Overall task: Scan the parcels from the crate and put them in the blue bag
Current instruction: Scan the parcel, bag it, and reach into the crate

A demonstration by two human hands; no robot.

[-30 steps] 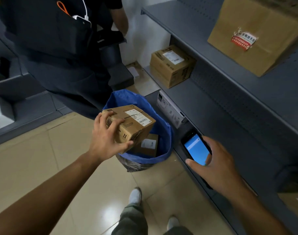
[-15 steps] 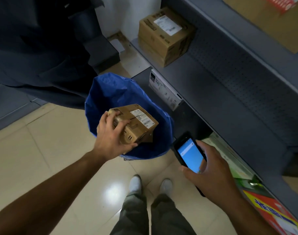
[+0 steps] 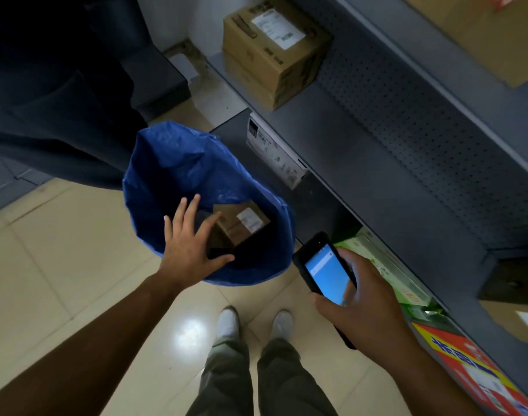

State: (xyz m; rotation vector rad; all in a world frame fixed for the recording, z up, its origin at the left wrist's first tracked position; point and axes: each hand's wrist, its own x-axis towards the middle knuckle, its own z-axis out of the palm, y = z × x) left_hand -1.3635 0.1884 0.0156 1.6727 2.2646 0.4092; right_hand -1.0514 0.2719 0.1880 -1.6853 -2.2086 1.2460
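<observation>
— How far along is the job, going by the head view?
— One brown parcel (image 3: 240,225) lies inside the blue bag (image 3: 172,169), so that one looks done. The person's left hand (image 3: 186,250) hovers over the bag mouth, fingers spread, holding nothing. The right hand (image 3: 364,310) grips the handheld scanner (image 3: 322,268), screen lit.
— And what is left?
— Hard to say. The crate is out of sight, so the number of parcels waiting cannot be told.
— Anything in the way?
— Another person in dark clothes (image 3: 55,85) stands just behind the bag, and the grey shelf (image 3: 361,151), with a cardboard box (image 3: 274,49) on it, runs close on the right.
</observation>
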